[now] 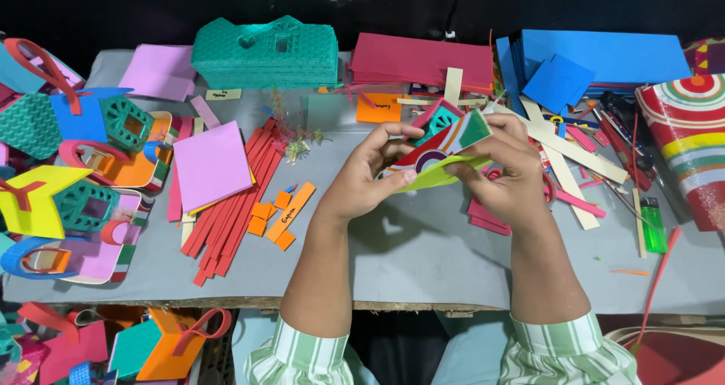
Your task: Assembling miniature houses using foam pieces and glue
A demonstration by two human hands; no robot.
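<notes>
Your left hand (pixel 370 175) & right hand (pixel 504 170) both pinch a small multicoloured foam-sheet craft piece with a yellow-green flap (pixel 442 154), held above the grey worktop (pixel 423 256). Its long axis runs left-right, tilted up to the right. No containers clearly visible; red foam strips (pixel 234 196) lie loose at left.

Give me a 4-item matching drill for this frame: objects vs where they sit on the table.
Things:
1. green lighter
2. teal textured stack
3. red strips
4. multicoloured folded piece

Places:
A. back of the table, left of centre
B. held up between left hand and right hand
C. right side, beside the striped roll
D. fanned out under the pink sheet

Pairs: 1-C, 2-A, 3-D, 4-B
</notes>
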